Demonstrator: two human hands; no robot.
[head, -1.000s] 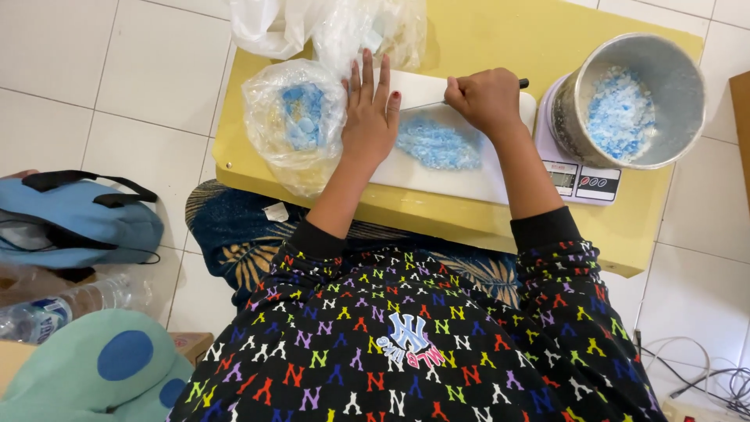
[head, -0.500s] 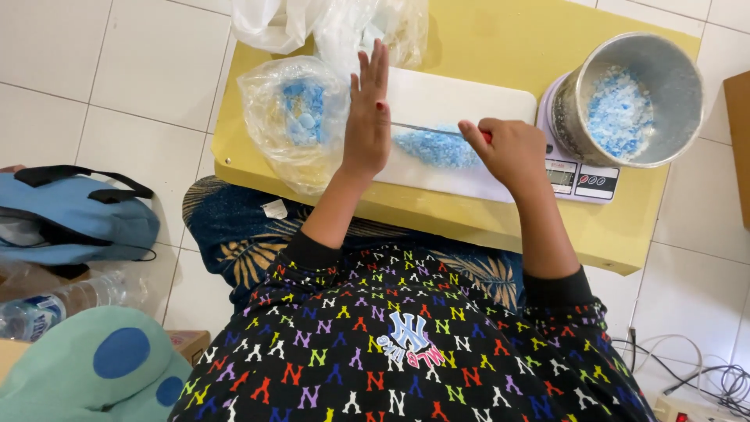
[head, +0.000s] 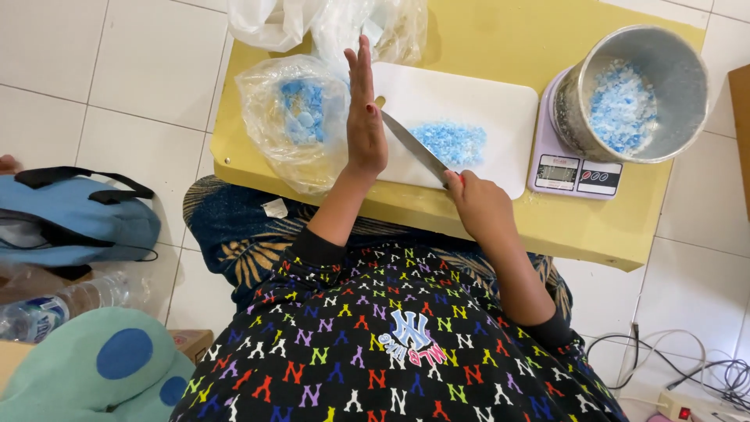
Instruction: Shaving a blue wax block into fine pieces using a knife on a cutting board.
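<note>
A white cutting board (head: 500, 109) lies on a low yellow table (head: 500, 47), with a pile of blue crumbled bits (head: 449, 142) on it. My right hand (head: 480, 207) grips the handle of a knife (head: 412, 146) whose blade lies flat across the board's left part. My left hand (head: 364, 117) stands on edge at the board's left side, fingers straight and together, touching the blade's tip end. Left of it sits a clear plastic bag (head: 293, 125) holding blue chunks.
A metal pot (head: 634, 94) with blue bits stands on a small lilac kitchen scale (head: 574, 173) at the right. More plastic bags (head: 328, 23) lie at the table's far edge. A blue backpack (head: 74, 219), a plastic bottle (head: 55, 309) and cables (head: 687, 375) lie on the tiled floor.
My right hand pulled back toward me with the knife, dragging the blade to the left. My left hand turned from flat on the board onto its edge. The blue pile became smaller and tighter.
</note>
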